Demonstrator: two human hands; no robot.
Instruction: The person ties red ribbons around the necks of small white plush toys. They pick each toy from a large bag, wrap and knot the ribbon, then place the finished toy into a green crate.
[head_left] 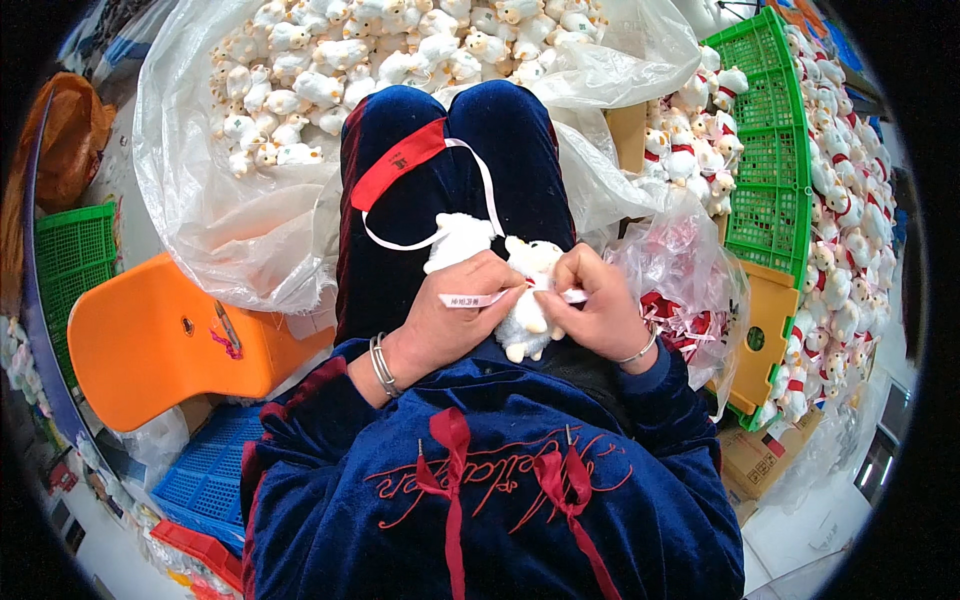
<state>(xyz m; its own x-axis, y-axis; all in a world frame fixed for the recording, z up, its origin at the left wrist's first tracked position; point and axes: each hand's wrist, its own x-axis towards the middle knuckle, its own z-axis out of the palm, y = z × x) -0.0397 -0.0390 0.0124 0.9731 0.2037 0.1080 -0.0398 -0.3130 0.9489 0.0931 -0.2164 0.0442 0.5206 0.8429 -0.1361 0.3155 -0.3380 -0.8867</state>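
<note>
A small white plush toy (527, 338) with a grey belly and orange tufts sits upright on my lap between my hands. My left hand (462, 305) is closed in a pinch on a narrow white printed ribbon (468, 300) at the toy's neck. From the other side, my right hand (600, 308) pinches the ribbon's other end, close to the toy's chest. Fingertips hide where the two ends meet. Behind my left hand lies a second white plush toy (460, 238). A red cloth piece with a looped white ribbon (398, 165) rests across my knees.
Ahead, a large clear plastic sack (180, 200) holds many plush toys. A bag of red and white ribbons (690, 300) stands at my right, beside green crates (765, 150) and more toys wearing red bands. An orange chair (165, 340) and a blue crate (215, 460) are at left.
</note>
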